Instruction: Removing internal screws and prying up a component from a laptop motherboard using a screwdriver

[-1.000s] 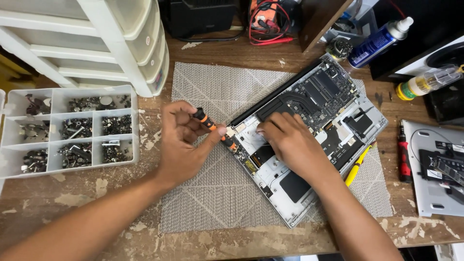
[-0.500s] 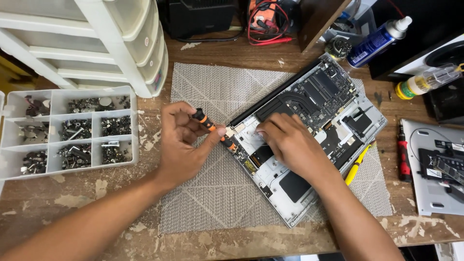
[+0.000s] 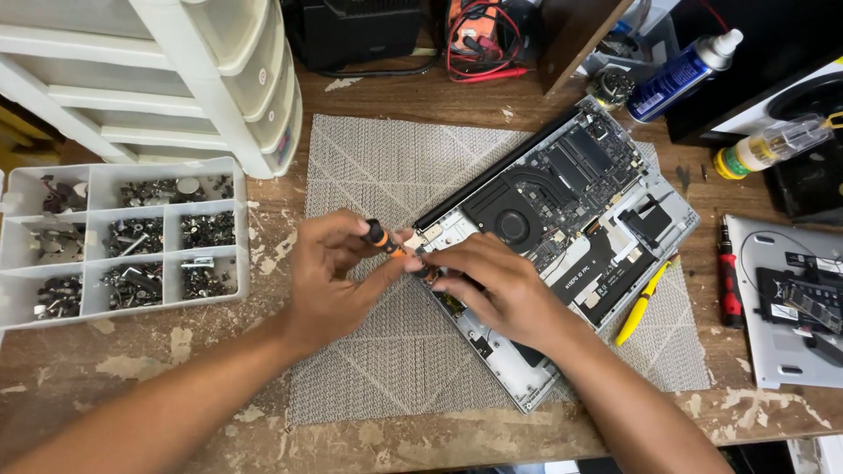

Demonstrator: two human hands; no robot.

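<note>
Both hands point(image 3: 329, 272) point(image 3: 496, 285) lower now, screwdriver point(image 3: 386, 243) between their grips.

Right hand point(image 3: 500, 294): shifted from the opened laptop's point(image 3: 562, 211) board toward the left hand point(image 3: 338, 276); fingertips now meeting the orange-and-black screwdriver point(image 3: 391, 244) shaft. Screwdriver: lowered slightly, tilted flatter, between both hands.

white plastic drawer unit point(image 3: 176, 79) set at top left. clear compartment tray of screws point(image 3: 123, 241) placed below it. grey woven mat point(image 3: 386, 175) spread on worn wooden bench point(image 3: 140, 386). blue spray can point(image 3: 680, 75) and clear bottle with yellow cap point(image 3: 768, 145) laid at top right. yellow pry tool point(image 3: 639, 307) and red screwdriver point(image 3: 729, 281) left beside detached grey cover panel point(image 3: 790, 303).
</note>
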